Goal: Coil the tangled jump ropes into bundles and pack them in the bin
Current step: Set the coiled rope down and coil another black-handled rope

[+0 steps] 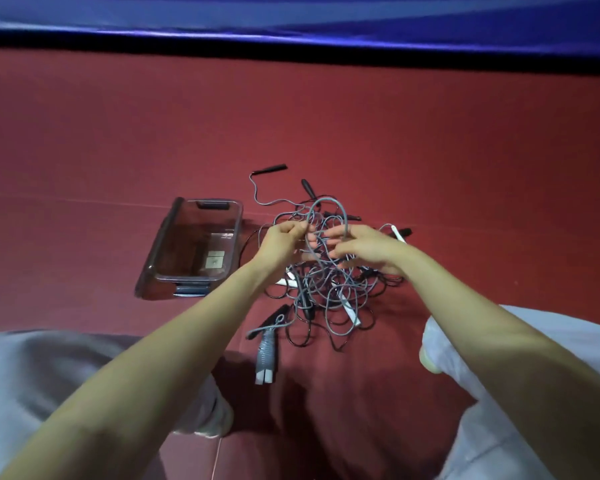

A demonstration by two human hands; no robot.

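Left fingers [296,230] — rope loop [327,201] — right fingers [330,234]

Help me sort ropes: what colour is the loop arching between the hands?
The loop is grey; head view.

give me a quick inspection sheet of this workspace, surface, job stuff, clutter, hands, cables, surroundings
surface: red mat; the ropes and the bin lie on it
job's things: jump ropes in one tangle, none coiled; clear bin to their left, no rope in it; pair of grey handles at the pile's near edge
clutter: nothing seen
grips: left-hand grip pinches a grey loop raised above the pile; right-hand grip has fingers among the strands, hold unclear
cables: nothing seen besides the ropes
surroundings: blue padding beyond the mat; person's legs on either side
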